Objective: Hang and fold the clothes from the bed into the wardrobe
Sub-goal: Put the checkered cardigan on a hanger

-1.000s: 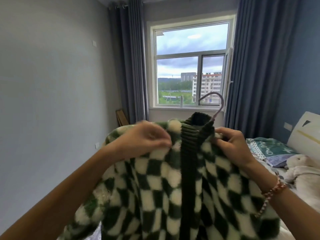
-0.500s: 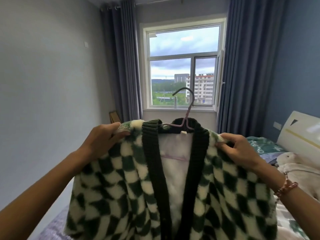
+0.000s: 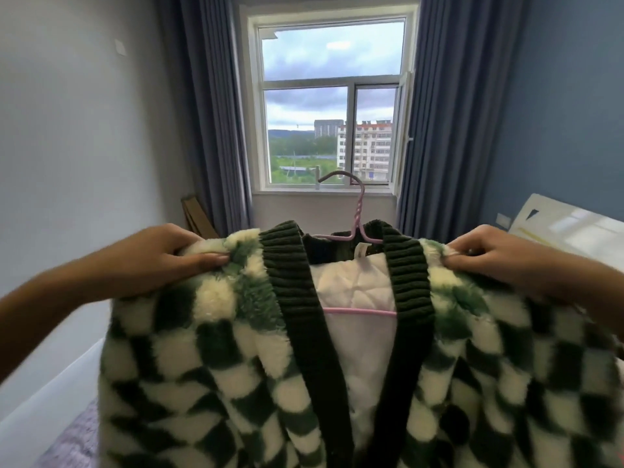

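As hands [image 3: 148,261] grip, jacket [image 3: 209,366] seemingly hangs.

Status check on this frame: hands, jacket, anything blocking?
Left hand and right hand each grip a shoulder of the checkered jacket. Jacket sits on the pink hanger, front open. No obstruction seen; wardrobe out of view.

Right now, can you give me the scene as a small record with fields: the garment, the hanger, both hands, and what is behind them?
garment: green and white checkered fleece jacket, front open, white quilted lining showing
hanger: pink wire hanger inside the jacket, hook standing above the collar
left: left hand grips the jacket's shoulder on its own side
right: right hand pinches the other shoulder
behind: window between blue curtains
wardrobe: not in view
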